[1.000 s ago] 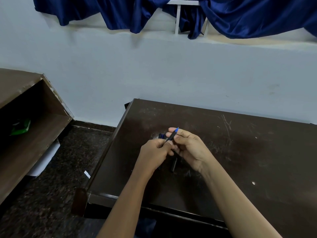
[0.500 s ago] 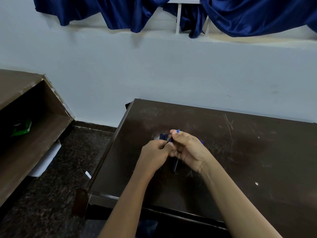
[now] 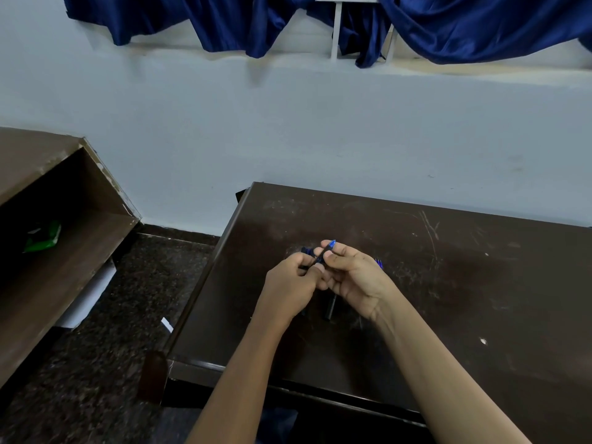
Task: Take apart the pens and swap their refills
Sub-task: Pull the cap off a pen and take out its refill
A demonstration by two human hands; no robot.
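Shelf (image 3: 93, 241) holds green packet (image 3: 45, 236); right hand (image 3: 355, 278) pinches pen (image 3: 327, 249).

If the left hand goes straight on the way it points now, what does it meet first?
The left hand would meet the right hand at once; they seem to touch around the pen.

My left forearm (image 3: 243, 379) and right forearm (image 3: 442, 373) are bare along the whole length that shows, from the wrists down to the bottom edge of the picture. Both are slim and smooth. My left hand (image 3: 293, 283) and right hand (image 3: 355, 277) are bare as well, with slender fingers. The left thumbnail (image 3: 318, 267) is cut short. Below the near edge of the desk (image 3: 480, 283), between my forearms, a creased patch of dark blue cloth (image 3: 278, 421) shows; I cannot tell which garment it is.
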